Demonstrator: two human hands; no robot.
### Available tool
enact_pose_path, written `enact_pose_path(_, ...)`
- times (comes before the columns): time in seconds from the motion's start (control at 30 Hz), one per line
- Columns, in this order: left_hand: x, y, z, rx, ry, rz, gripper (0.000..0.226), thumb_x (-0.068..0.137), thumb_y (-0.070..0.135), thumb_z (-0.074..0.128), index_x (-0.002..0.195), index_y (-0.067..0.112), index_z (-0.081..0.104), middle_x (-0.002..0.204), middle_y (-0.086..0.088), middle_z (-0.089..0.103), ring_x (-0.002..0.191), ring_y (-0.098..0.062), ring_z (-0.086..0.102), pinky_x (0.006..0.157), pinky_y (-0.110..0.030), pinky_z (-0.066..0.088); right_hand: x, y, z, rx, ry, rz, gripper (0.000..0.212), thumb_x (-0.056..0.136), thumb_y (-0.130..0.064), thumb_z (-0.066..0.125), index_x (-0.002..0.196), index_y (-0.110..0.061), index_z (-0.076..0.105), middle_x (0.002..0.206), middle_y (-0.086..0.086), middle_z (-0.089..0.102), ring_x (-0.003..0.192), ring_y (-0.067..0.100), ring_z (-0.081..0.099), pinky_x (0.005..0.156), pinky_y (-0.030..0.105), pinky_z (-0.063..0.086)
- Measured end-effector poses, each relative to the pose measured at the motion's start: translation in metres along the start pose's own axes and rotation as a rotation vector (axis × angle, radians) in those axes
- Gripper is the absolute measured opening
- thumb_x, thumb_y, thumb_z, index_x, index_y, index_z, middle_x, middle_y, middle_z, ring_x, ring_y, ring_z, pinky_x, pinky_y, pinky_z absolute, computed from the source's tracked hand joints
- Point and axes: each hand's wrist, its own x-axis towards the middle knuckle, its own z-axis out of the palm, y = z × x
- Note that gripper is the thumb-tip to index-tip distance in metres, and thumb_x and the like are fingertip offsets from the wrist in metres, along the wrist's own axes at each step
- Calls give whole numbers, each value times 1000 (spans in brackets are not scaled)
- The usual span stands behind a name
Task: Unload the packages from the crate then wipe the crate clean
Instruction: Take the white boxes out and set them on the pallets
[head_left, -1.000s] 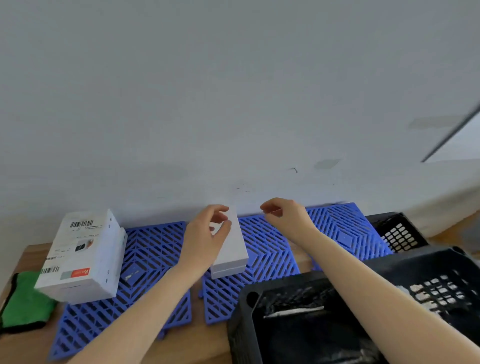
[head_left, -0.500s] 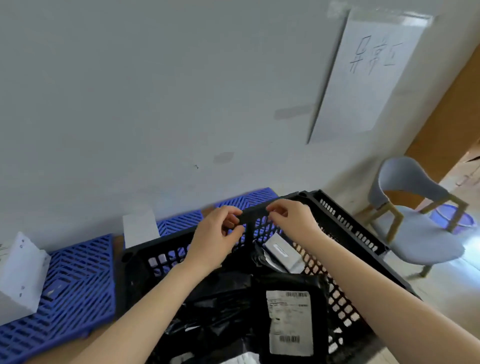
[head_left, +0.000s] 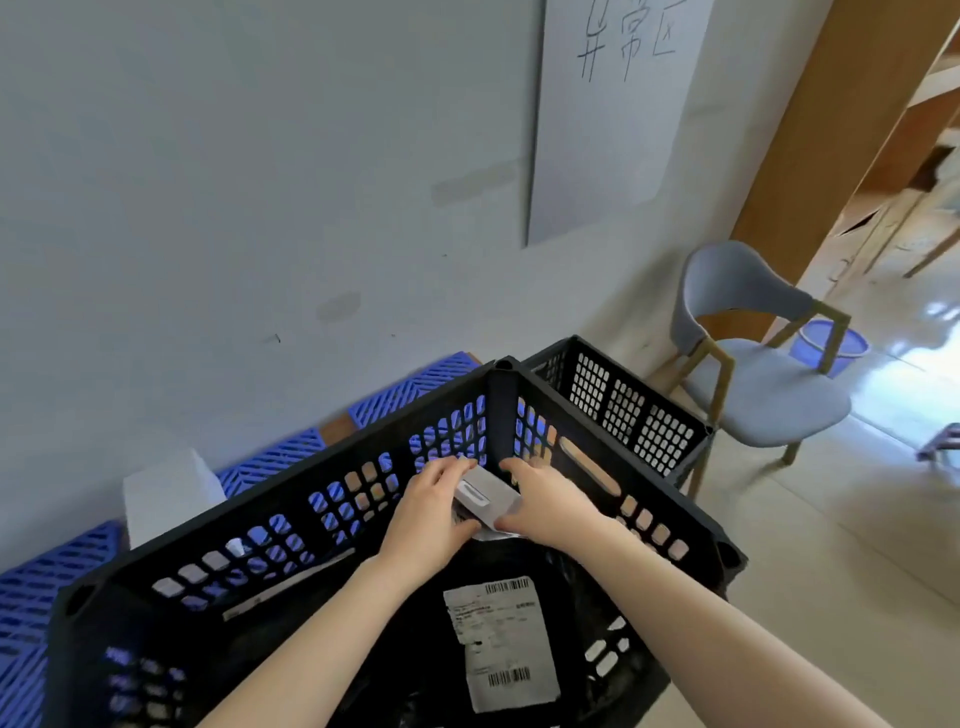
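With left hand (head_left: 428, 514) and right hand (head_left: 543, 506) pinching the small grey flat package (head_left: 485, 498) mid-frame, lift straight clear of the black perforated plastic crate (head_left: 363, 432).

I can see only the middle of the small grey package (head_left: 485, 500) in the far corner of the crate (head_left: 291, 483): the left hand (head_left: 431, 514) and right hand (head_left: 540, 506) grip it from either side and cover its ends, and their fingers (head_left: 449, 467) hide its far edge. The print on the white label (head_left: 501, 644) of the black bag (head_left: 421, 639) in the middle of the crate is too small to read, and the crate's near wall runs off the bottom edge. Behind the crate's far-left wall the lower part of a white box (head_left: 166, 493) is hidden. The blue mats (head_left: 31, 597) left of the crate are blurred, and a second crate (head_left: 623, 400) behind its far-right wall is partly covered.
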Motion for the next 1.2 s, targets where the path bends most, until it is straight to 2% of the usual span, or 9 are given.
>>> enact_pose_path(0.3,21,-25,10,-26,-142,-8,79,77,23,76,146,25,38,146,7,35,131,-16,43,108,-29,37,31,-5,30,-173,-29,35,67,74,-43,71,130,-25,37,123,3,49,114,30,53,82,41,45)
enact_pose_path(0.47,19,-25,9,-71,-108,3,77,77,21,77,145,24,40,143,9,37,131,-10,40,105,-18,32,31,-3,27,-201,24,-13,56,74,-42,70,119,-23,42,111,1,57,98,28,60,69,35,43)
enact_pose_path(0.57,17,-22,4,-126,-46,-16,76,77,19,79,143,24,41,139,13,38,126,-4,41,102,-13,28,21,-1,14,-141,74,-42,49,73,-39,66,113,-23,43,101,-1,60,86,27,60,63,33,44)
enact_pose_path(0.73,3,-7,-11,-232,54,-47,81,77,20,79,141,44,34,131,20,40,122,-5,49,105,-32,43,-8,-8,-17,20,245,-74,49,72,-42,64,114,-22,47,88,-4,59,80,21,56,59,30,41)
enact_pose_path(0.9,-23,24,-31,-363,102,-20,93,76,28,79,142,57,19,121,27,53,108,15,51,89,-15,45,-43,-29,-44,178,358,-68,43,73,-44,62,110,-23,53,83,-8,60,75,15,58,60,27,48)
enact_pose_path(0.97,-37,33,-35,-396,138,-6,93,74,29,79,145,51,24,124,27,52,111,16,49,90,-14,44,-54,-39,-50,282,401,-59,46,75,-47,62,113,-23,54,89,-5,65,80,15,62,69,32,54)
enact_pose_path(1.03,-50,42,-44,-418,193,13,86,73,25,79,141,49,31,127,28,48,114,17,45,88,-9,43,-64,-53,-57,378,429,-77,45,78,-49,63,114,-24,56,91,-7,65,80,11,62,62,26,51)
enact_pose_path(1.13,-63,49,-64,-389,279,33,85,71,25,77,130,62,28,122,36,44,116,8,46,88,-13,44,-76,-79,-67,506,458,-141,43,80,-57,63,106,-24,55,82,-13,58,74,6,56,49,14,33)
enact_pose_path(1.2,-69,51,-76,-380,314,44,89,68,26,76,136,58,29,121,31,48,111,-4,53,90,-24,50,-81,-96,-72,592,442,-178,39,82,-56,63,103,-27,50,77,-16,53,71,4,54,51,12,35)
